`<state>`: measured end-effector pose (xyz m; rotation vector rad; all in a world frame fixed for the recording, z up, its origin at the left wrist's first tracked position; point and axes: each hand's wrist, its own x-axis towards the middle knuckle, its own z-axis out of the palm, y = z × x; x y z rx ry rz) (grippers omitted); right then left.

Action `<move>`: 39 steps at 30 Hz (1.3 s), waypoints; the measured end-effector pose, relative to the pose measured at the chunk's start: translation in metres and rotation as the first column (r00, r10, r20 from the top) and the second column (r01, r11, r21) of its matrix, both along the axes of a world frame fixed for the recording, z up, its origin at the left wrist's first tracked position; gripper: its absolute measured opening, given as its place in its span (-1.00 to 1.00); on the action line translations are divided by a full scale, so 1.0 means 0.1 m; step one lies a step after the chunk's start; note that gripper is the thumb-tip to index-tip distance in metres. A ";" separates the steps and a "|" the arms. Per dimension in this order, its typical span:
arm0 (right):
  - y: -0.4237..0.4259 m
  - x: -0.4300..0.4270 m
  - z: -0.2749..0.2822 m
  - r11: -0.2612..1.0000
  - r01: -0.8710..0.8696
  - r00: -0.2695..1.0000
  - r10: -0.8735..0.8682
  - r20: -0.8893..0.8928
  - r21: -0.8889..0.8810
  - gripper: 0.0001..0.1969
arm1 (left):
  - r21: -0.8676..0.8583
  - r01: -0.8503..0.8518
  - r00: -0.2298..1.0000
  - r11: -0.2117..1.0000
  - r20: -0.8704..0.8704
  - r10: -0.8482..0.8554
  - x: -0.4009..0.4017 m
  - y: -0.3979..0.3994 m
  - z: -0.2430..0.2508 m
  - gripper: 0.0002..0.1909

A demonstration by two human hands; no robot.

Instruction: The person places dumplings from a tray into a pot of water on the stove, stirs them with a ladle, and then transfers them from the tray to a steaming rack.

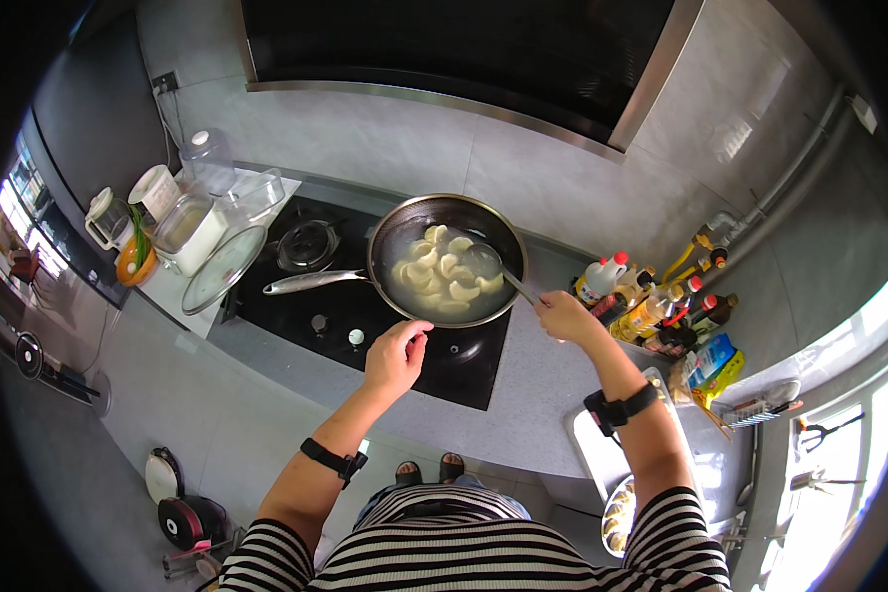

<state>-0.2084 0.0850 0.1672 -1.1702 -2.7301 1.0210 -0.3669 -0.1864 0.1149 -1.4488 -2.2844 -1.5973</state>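
A deep frying pan (pixel 383 294) with a long metal handle (pixel 314 282) stands on the right side of the black glass cooktop (pixel 296 314). Cloudy liquid and several pale dumplings (pixel 429 277) fill its bottom. My right hand (pixel 566 317) is shut on the handle of a metal ladle (pixel 518 284). The ladle's round head rests among the dumplings at the pan's right side, partly in the liquid. Just in front of the pan's near rim is my left hand (pixel 396 359), half curled and holding nothing; whether a fingertip touches the rim is unclear.
A glass lid (pixel 226 272) leans at the cooktop's left, near plastic containers (pixel 192 229) and an orange bowl (pixel 136 263). Seasoning bottles (pixel 647 307) crowd the right wall. A white tray (pixel 596 448) and a plate of food (pixel 619 518) lie lower right. A range hood (pixel 451 44) hangs above.
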 end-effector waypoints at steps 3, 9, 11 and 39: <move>0.03 0.14 0.27 0.869 0.088 0.995 -0.054 0.085 -0.487 -0.80 | 0.001 0.002 1.000 1.000 0.006 -0.002 0.00 -0.01 0.00 -0.83; 0.04 0.11 0.27 0.774 0.030 0.985 0.084 0.149 -0.633 -0.81 | -0.005 -0.007 1.000 1.000 0.019 0.007 0.00 -0.02 -0.02 -0.83; -0.04 -0.03 0.04 0.838 -0.074 0.985 0.146 0.091 -0.541 -0.80 | -0.012 -0.015 1.000 1.000 0.024 0.015 -0.01 -0.02 -0.02 -0.83; -0.17 0.09 0.13 0.186 -0.009 0.960 -0.272 -0.060 -0.982 -0.94 | -0.003 0.001 0.999 1.000 0.037 0.000 -0.04 -0.02 -0.06 -0.83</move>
